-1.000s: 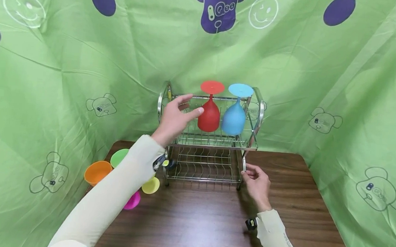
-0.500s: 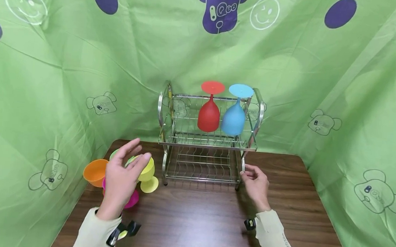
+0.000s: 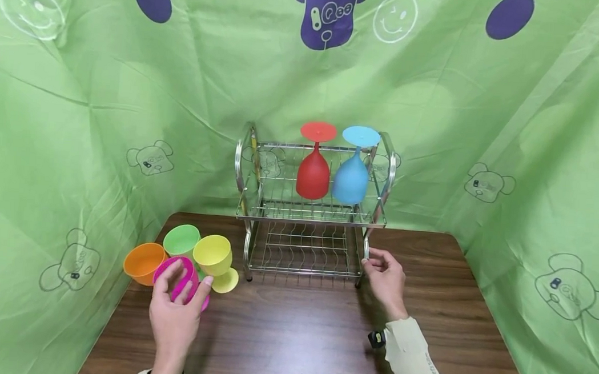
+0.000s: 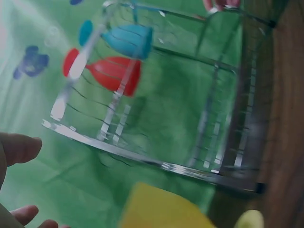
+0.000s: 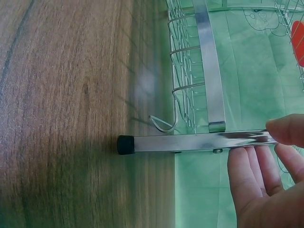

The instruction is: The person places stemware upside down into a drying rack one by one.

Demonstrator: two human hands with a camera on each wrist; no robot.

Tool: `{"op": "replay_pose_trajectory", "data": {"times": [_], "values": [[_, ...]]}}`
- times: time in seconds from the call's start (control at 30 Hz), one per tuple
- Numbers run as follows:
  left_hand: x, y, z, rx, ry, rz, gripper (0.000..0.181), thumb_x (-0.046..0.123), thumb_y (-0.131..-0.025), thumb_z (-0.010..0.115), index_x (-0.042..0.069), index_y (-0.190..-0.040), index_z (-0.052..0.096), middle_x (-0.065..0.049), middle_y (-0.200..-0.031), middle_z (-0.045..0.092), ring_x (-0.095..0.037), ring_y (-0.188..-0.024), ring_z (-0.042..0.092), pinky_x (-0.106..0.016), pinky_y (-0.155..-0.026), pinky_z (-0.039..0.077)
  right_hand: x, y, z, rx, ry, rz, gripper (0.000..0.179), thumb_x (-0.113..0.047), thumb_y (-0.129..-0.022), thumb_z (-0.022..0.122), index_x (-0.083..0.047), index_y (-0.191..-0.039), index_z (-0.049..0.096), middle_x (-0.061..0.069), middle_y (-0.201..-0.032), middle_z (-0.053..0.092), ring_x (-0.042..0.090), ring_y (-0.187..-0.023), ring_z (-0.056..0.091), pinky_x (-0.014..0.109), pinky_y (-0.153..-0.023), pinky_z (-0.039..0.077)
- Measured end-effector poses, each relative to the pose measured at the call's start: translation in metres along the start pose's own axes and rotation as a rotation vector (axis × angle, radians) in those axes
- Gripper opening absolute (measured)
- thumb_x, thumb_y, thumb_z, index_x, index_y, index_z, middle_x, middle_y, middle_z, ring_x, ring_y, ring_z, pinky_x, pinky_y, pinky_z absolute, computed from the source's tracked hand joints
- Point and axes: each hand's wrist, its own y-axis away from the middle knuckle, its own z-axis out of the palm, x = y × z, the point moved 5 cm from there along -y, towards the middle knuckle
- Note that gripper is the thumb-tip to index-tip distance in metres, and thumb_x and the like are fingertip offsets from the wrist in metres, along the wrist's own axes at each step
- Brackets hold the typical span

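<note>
My left hand (image 3: 174,322) hovers over the pink goblet (image 3: 187,269), fingers and thumb spread apart and overlapping its bowl. In the left wrist view, thumb and fingertips stand apart with nothing between them. Around the pink one stand a yellow goblet (image 3: 213,254), a green goblet (image 3: 182,240) and an orange goblet (image 3: 144,262), mouths up. My right hand (image 3: 387,284) grips the side leg of a two-tier metal dish rack (image 5: 194,141) between thumb and fingers. On the rack's upper tier, a red goblet (image 3: 313,176) and a blue goblet (image 3: 352,179) stand upside down.
The rack's lower tier (image 3: 306,246) has wavy wire dividers. A dark wooden table (image 3: 290,335) carries everything. Green printed cloth (image 3: 438,104) surrounds the table at the back and both sides.
My left hand has drawn back from beside the red goblet on the upper tier, down and left to the pink goblet. My right hand stays on the rack's leg.
</note>
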Motion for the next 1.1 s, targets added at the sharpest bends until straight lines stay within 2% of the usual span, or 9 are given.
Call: {"op": "replay_pose_trajectory", "data": {"times": [0.1,0.2,0.3,0.43,0.63,0.73,0.83,0.97,1.1], "values": [[-0.021,0.003,0.002,0.062,-0.023,0.012,0.068,0.008,-0.083,0.091,0.003,-0.143,0.059,-0.002,-0.132,0.060,-0.014,-0.119,0.062,-0.008,-0.095,0.054,-0.001,0.001,-0.001,0.009,-0.015,-0.008,0.029,-0.009,-0.091,0.080,-0.016,-0.120,0.078,0.015,-0.097,0.077,0.003,-0.075,0.069,0.018,-0.064,0.057],[-0.033,0.006,0.001,0.123,-0.023,0.037,0.066,0.007,-0.082,0.091,0.002,-0.140,0.061,-0.002,-0.131,0.061,-0.015,-0.119,0.061,-0.008,-0.094,0.054,-0.002,0.002,0.000,0.016,-0.031,-0.012,0.029,-0.008,-0.091,0.081,-0.015,-0.119,0.078,0.016,-0.096,0.077,0.004,-0.074,0.069,0.018,-0.064,0.057],[-0.038,0.009,-0.004,0.188,0.005,0.057,0.063,0.006,-0.081,0.092,0.002,-0.137,0.063,-0.004,-0.128,0.062,-0.019,-0.114,0.062,-0.009,-0.092,0.056,-0.002,0.003,0.001,0.015,-0.027,-0.012,0.029,-0.009,-0.091,0.080,-0.016,-0.119,0.078,0.015,-0.097,0.077,0.004,-0.074,0.069,0.018,-0.064,0.057],[-0.040,0.013,-0.018,0.262,0.036,0.062,0.062,0.002,-0.079,0.092,0.001,-0.135,0.065,-0.002,-0.124,0.060,-0.021,-0.112,0.061,-0.010,-0.093,0.056,0.000,0.003,0.001,0.011,-0.016,-0.006,0.029,-0.009,-0.092,0.080,-0.016,-0.120,0.078,0.014,-0.098,0.077,0.004,-0.075,0.069,0.018,-0.065,0.057],[-0.048,0.013,-0.043,0.360,-0.078,0.093,0.068,0.007,-0.075,0.096,0.009,-0.136,0.068,0.006,-0.121,0.056,-0.017,-0.114,0.056,-0.008,-0.092,0.054,0.000,0.003,0.000,0.008,0.007,-0.003,0.030,-0.012,-0.093,0.080,-0.018,-0.122,0.077,0.014,-0.100,0.078,0.005,-0.078,0.069,0.019,-0.065,0.057],[-0.057,0.009,-0.049,0.368,-0.142,0.066,0.075,0.013,-0.073,0.099,0.015,-0.140,0.065,0.009,-0.126,0.054,-0.015,-0.119,0.053,-0.008,-0.094,0.052,0.001,0.002,-0.001,0.014,0.010,0.006,0.030,-0.012,-0.093,0.080,-0.018,-0.122,0.077,0.013,-0.100,0.077,0.005,-0.078,0.069,0.019,-0.065,0.057],[-0.069,0.005,-0.051,0.346,-0.162,0.020,0.084,0.017,-0.072,0.100,0.017,-0.146,0.059,0.011,-0.133,0.051,-0.012,-0.124,0.050,-0.009,-0.100,0.050,0.002,0.002,-0.001,0.018,0.018,0.011,0.030,-0.012,-0.092,0.080,-0.018,-0.121,0.077,0.012,-0.099,0.078,0.006,-0.078,0.069,0.019,-0.065,0.057],[-0.083,0.001,-0.049,0.319,-0.157,-0.020,0.092,0.018,-0.072,0.100,0.017,-0.151,0.051,0.009,-0.140,0.048,-0.010,-0.129,0.049,-0.014,-0.106,0.050,0.002,0.003,-0.001,0.020,0.031,0.004,0.030,-0.012,-0.092,0.081,-0.019,-0.121,0.078,0.011,-0.098,0.078,0.007,-0.077,0.070,0.020,-0.065,0.057],[-0.094,-0.003,-0.045,0.301,-0.113,-0.035,0.094,0.015,-0.073,0.099,0.015,-0.152,0.048,0.005,-0.141,0.048,-0.017,-0.132,0.050,-0.018,-0.108,0.052,-0.001,0.003,-0.001,0.016,0.040,-0.002,0.030,-0.013,-0.092,0.080,-0.019,-0.122,0.077,0.012,-0.099,0.078,0.006,-0.077,0.069,0.020,-0.065,0.055]]}}
